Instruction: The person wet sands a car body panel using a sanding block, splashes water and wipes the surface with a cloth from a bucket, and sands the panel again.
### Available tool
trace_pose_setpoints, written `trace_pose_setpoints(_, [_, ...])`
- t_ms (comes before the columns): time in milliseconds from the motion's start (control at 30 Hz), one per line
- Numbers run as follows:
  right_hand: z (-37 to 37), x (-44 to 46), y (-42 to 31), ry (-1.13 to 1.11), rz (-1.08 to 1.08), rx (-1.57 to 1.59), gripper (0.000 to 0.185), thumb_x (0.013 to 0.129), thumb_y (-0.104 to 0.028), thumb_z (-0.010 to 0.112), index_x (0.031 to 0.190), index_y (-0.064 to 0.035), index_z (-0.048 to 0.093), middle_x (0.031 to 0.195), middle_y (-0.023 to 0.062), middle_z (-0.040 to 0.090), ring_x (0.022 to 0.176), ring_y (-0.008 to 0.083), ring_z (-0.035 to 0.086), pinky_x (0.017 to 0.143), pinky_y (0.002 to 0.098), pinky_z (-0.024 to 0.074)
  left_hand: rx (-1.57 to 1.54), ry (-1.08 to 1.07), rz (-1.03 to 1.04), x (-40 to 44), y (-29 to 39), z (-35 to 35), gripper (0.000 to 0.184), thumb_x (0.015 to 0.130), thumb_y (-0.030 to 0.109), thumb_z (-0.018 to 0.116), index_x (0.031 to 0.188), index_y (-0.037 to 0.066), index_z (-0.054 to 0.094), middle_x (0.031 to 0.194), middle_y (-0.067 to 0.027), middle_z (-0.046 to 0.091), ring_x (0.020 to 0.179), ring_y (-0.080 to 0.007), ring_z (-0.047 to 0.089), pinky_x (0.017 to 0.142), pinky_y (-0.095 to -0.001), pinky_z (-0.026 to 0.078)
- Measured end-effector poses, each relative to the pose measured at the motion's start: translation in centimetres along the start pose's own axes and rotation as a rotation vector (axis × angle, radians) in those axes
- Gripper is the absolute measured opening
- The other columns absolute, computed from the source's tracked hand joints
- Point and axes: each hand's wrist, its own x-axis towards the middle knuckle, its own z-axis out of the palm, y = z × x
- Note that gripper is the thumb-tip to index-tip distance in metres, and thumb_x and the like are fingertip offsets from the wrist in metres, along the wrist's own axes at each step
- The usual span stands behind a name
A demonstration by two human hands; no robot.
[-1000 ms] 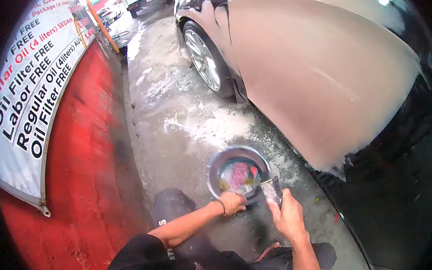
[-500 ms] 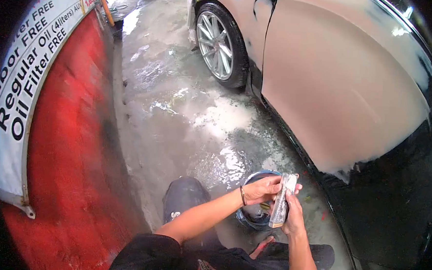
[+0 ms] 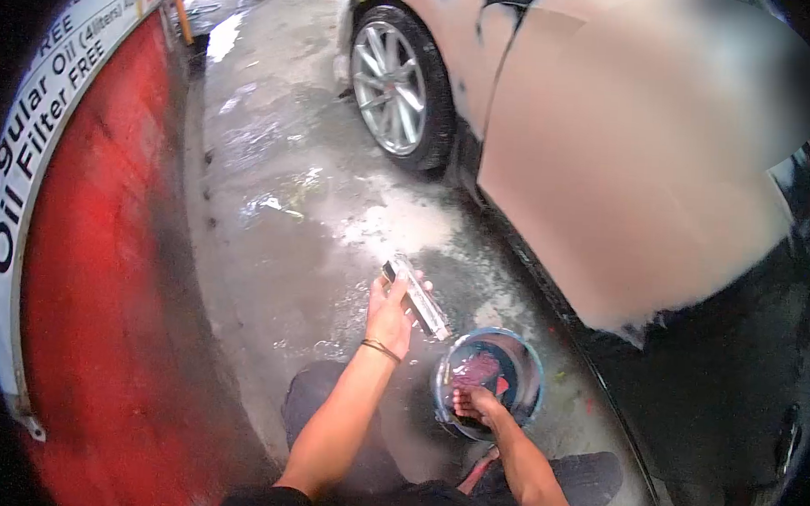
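Gripping one block (image 3: 421, 304), the left hand (image 3: 390, 318) has its thumb over the pale face and its other fingers behind; the block slants from far left to near right, above the floor (image 3: 268, 246) and just beside the bucket (image 3: 534, 374). One dark band (image 3: 382, 349) circles that wrist.

The right hand (image 3: 477, 404) is down inside the one bucket, at the near side, fingers curled; whether they hold anything I cannot tell. Two coloured things show there: a pink cloth (image 3: 475, 368) on the far side of the fingers and a small red piece (image 3: 502, 385) to the right of it.

Hidden parts are several. The left hand covers some of the block, the right hand and forearm cover part of the bucket's inside, and the lower contents are too dark to make out. The car (image 3: 601, 190) runs off the far and right edges, and a blurred patch (image 3: 758, 79) veils its upper panel. The banner (image 3: 41, 124) is cut off at the left.

Around these, two bent knees flank the near space, and one foot (image 3: 479, 468) shows near the bucket. The car's side, with one full wheel (image 3: 391, 87) at the far end, bounds the floor on the right; one red wall (image 3: 103, 237) bounds it on the left, with one orange pole (image 3: 181, 5) beyond.
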Motion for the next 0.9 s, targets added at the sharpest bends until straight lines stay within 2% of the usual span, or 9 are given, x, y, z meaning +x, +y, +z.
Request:
trace_pose_setpoints(100, [-2.6,8.6,4.8,0.036,0.036,-0.229,0.023,0.113,-0.020,0.058,0.113,-0.0050,0.076,0.098,0.0079,0.079,0.080,0.0230,0.075,0.075,0.0406,0.0661,0.035,0.172,0.103,-1.1,1.5,-1.9,0.026,0.118,0.025,0.064,0.139,0.013,0.054,0.127,-0.0093,0.069,0.115,-0.0300,0.076,0.094,-0.0518,0.066])
trace_pose_setpoints(167, [-7.6,18.5,10.9,0.085,-0.163,-0.964,0.046,0.107,-0.040,0.060,0.108,0.0019,0.079,0.103,0.0170,0.081,0.087,0.0336,0.077,0.077,0.0557,0.0609,0.056,0.209,0.130,-2.7,2.4,-2.2,0.028,0.118,0.025,0.065,0.140,0.014,0.054,0.128,-0.0071,0.067,0.117,-0.0298,0.075,0.094,-0.0512,0.065])
trace_pose_setpoints(200, [-5.7,16.4,8.5,0.163,-0.177,-1.163,0.039,0.104,-0.031,0.062,0.109,0.0038,0.079,0.103,0.0178,0.081,0.087,0.0324,0.078,0.075,0.0503,0.0605,0.058,0.207,0.142,-3.3,2.8,-2.8,0.029,0.117,0.025,0.065,0.141,0.014,0.054,0.129,-0.0071,0.067,0.117,-0.0298,0.075,0.095,-0.0511,0.065])
trace_pose_setpoints(367, [-8.9,18.8,9.3,0.306,-0.236,-0.828,0.048,0.099,-0.025,0.063,0.129,0.0092,0.076,0.108,0.0202,0.082,0.095,0.0373,0.078,0.075,0.0526,0.0592,0.023,0.133,0.217,-3.3,4.2,-4.2,0.033,0.118,0.025,0.064,0.147,0.014,0.053,0.130,-0.0089,0.067,0.119,-0.0318,0.075,0.096,-0.0516,0.064])
trace_pose_setpoints(567, [-0.2,-3.3,-8.0,-0.051,0.091,-0.132,0.024,0.113,-0.021,0.051,0.100,-0.0148,0.071,0.078,-0.0014,0.064,0.060,0.0150,0.056,0.051,0.0348,0.0444,-0.010,0.190,0.134,0.7,1.6,-3.1,0.024,0.117,0.024,0.067,0.135,0.012,0.057,0.123,-0.0068,0.068,0.112,-0.0294,0.075,0.095,-0.0466,0.064])
trace_pose_setpoints(667, [4.0,-18.8,-23.8,0.032,-0.283,-0.289,0.027,0.113,-0.027,0.056,0.098,-0.0084,0.070,0.078,0.0013,0.066,0.059,0.0137,0.060,0.054,0.0330,0.0521,0.022,0.199,0.061,4.2,-3.0,-3.5,0.022,0.115,0.021,0.068,0.134,0.012,0.059,0.122,-0.0054,0.069,0.108,-0.0268,0.073,0.094,-0.0449,0.063])
trace_pose_setpoints(767, [9.0,-36.2,-35.5,-0.123,-1.206,0.022,0.023,0.115,-0.021,0.060,0.120,-0.0025,0.073,0.100,0.0093,0.076,0.087,0.0204,0.074,0.080,0.0363,0.0630,0.115,0.138,-0.044,5.1,-6.5,-2.4,0.024,0.114,0.019,0.067,0.136,0.011,0.059,0.117,-0.0073,0.074,0.101,-0.0258,0.076,0.088,-0.0460,0.064])
trace_pose_setpoints(800, [9.0,-39.7,-38.1,0.063,-1.312,0.211,0.028,0.118,-0.022,0.058,0.128,0.0000,0.072,0.113,0.0114,0.078,0.101,0.0220,0.076,0.094,0.0380,0.0636,0.114,0.105,-0.062,5.3,-7.9,-2.0,0.026,0.114,0.019,0.067,0.137,0.011,0.059,0.115,-0.0075,0.074,0.099,-0.0260,0.077,0.085,-0.0462,0.064])
trace_pose_setpoints(900, [5.9,-41.8,-38.9,0.264,-1.445,0.207,0.030,0.117,-0.024,0.061,0.130,0.0011,0.073,0.120,0.0119,0.078,0.107,0.0224,0.076,0.100,0.0399,0.0632,0.167,0.030,-0.140,4.8,-10.3,-0.2,0.045,0.112,0.019,0.069,0.153,0.018,0.049,0.119,-0.0101,0.075,0.100,-0.0289,0.079,0.085,-0.0484,0.066])
